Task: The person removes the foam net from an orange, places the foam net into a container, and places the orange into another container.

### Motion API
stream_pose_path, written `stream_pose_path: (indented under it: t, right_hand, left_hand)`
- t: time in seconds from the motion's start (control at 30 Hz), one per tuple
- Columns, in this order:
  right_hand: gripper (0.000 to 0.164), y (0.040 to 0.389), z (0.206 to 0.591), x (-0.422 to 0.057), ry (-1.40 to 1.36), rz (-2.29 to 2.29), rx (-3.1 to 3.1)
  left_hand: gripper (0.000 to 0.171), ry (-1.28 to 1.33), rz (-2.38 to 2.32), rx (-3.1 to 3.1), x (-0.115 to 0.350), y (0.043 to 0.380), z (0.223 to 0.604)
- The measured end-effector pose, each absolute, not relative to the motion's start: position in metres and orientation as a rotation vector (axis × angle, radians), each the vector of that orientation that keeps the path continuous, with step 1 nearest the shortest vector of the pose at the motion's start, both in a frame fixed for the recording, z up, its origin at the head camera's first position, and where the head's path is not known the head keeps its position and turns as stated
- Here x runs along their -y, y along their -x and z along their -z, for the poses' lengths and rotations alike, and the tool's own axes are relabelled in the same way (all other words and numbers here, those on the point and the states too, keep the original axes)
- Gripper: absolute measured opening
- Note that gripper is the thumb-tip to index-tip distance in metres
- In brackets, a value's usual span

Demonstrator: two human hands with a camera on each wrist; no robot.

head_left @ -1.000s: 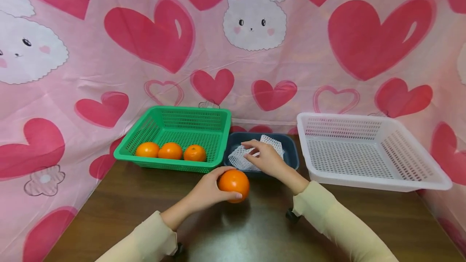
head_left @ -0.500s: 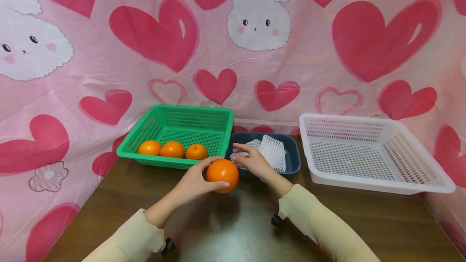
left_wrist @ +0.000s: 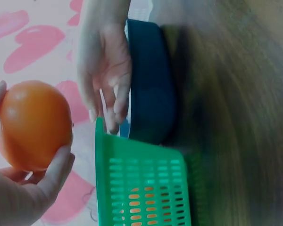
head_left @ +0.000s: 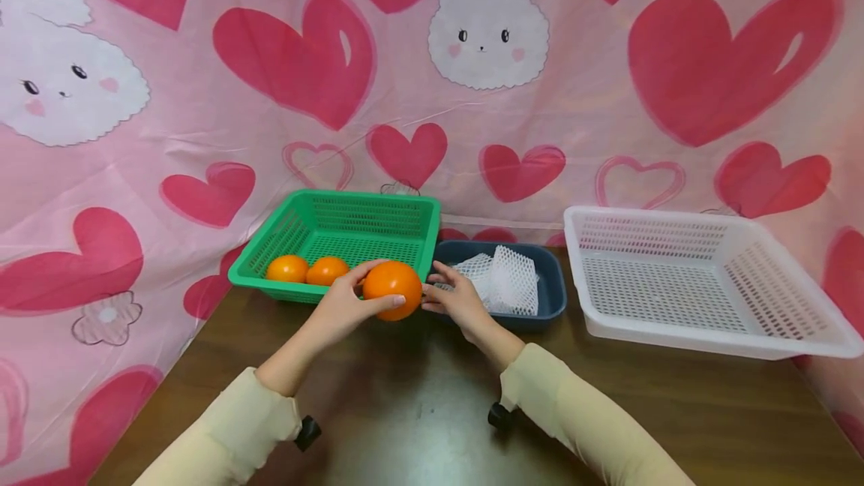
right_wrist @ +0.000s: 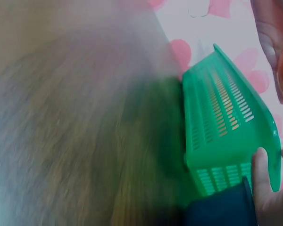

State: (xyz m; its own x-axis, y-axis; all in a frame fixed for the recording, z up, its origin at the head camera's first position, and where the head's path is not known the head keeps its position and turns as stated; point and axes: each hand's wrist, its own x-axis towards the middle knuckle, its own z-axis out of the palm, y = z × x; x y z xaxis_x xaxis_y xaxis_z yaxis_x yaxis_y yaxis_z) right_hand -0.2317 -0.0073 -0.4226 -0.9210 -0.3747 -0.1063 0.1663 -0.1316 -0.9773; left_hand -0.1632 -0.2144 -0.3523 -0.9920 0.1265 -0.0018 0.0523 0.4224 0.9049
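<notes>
My left hand (head_left: 337, 313) grips an orange (head_left: 392, 291), thumb across its near side, held up in front of the green basket (head_left: 270, 287). The left wrist view also shows this orange (left_wrist: 35, 125) between thumb and fingers, above the basket's rim. My right hand (head_left: 464, 307) holds nothing; its loosely bent fingers point toward the orange's right side, over the left end of the dark blue tray (head_left: 553, 298). White foam net sleeves (head_left: 514, 282) lie in that tray. Inside the basket, two oranges (head_left: 328, 271) show at the front; the held orange covers the spot to their right.
A white perforated basket (head_left: 675, 337) stands on the right side of the brown wooden table (head_left: 418, 426). Behind everything hangs a pink cloth (head_left: 398, 58) with hearts and rabbits. The blue tray sits between the two baskets.
My left hand has carried the orange up and left, toward the green basket, and it now hides the third orange there. My right hand has followed leftward from over the foam nets.
</notes>
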Motion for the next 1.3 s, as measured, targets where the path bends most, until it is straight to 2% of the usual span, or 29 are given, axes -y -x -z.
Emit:
stream_pose_path:
  t: [0.27,0.83,1.03,1.3]
  right_hand:
    - [0.058,0.232,0.418,0.015,0.075,2.242,-1.644]
    - [0.058,0.23,0.425,0.021,0.064,2.31,-1.592]
    - [0.058,0.231,0.426,0.021,0.038,2.308,-1.575]
    - [0.059,0.23,0.426,0.022,0.052,2.313,-1.575]
  left_hand:
    - [0.071,0.059,-1.711,-2.618,0.229,0.171,0.344]
    - [0.072,0.396,-2.168,-2.282,0.266,0.215,0.331]
    - [0.078,0.49,-2.134,-2.369,0.273,0.231,0.339]
    - [0.084,0.624,-1.868,-2.718,0.281,0.25,0.352]
